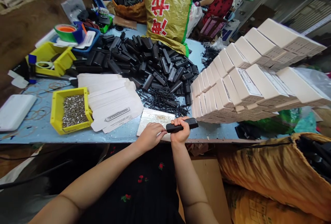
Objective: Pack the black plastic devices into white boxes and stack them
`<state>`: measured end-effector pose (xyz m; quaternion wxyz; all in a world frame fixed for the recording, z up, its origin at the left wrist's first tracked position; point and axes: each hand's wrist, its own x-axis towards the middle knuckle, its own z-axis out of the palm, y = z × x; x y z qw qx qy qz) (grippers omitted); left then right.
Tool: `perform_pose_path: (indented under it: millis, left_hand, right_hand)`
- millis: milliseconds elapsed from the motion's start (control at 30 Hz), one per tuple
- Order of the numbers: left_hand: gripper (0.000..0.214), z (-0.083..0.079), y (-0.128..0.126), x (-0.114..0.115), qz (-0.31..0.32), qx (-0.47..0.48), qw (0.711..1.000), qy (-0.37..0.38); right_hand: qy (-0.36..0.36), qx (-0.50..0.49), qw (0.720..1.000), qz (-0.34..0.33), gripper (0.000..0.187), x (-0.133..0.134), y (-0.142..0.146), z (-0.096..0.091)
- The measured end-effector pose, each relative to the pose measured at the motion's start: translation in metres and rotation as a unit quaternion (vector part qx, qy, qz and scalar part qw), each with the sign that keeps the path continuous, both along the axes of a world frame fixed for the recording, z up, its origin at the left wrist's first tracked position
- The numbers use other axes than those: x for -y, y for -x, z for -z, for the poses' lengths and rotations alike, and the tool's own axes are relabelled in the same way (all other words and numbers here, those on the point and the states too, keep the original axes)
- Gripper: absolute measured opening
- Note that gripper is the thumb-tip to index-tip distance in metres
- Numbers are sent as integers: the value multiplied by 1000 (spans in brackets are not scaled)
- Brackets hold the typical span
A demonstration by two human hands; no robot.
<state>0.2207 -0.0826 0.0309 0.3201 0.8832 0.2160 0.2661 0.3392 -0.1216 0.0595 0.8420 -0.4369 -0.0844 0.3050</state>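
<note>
My right hand [180,131] is wrapped round a long black piece with a ribbed, textured face [192,123], held just above the table's front edge. At the piece's left end, my left hand [151,136] has thumb and fingertips pinched together; anything between them is too small to make out. Under and behind both hands lies a flat pale board [148,119]. Beyond it are a heap of thin black strips [165,100] and a large pile of black plastic pieces [155,57].
To the left are a yellow bin [57,113] of small metal parts, fanned printed cards [111,96] and a white box [17,112]. Stacked white boxes [240,53] rise at the right. A golden sack [170,10] stands behind the pile; another person [218,5] sits beyond.
</note>
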Motion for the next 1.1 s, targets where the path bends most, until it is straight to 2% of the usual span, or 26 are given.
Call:
perform_pose_path:
  millis: [200,433,567,767,967,1100]
  left_hand:
    - [16,9,0,5,-3,42,999,-8]
    - [17,10,-4,9,-9,66,998,-22]
    - [16,12,-4,9,-15,71,997,-33]
    - [17,18,-4,9,-22,63,997,-30]
    - [17,27,-4,3,-13,11,999,41]
    - [30,38,6,-4,-38,-23,993,109]
  right_hand:
    - [10,-13,1000,-7,25,0,0,2]
    - [24,-58,998,18,28,1,0,0]
    - [4,-47,998,43,26,2,4,2]
    - [15,-26,999,44,23,0,5,7]
    - [-5,-21,998,54,22,-4,-2,16]
    - [-24,44,997,65,15,-7,-12,12]
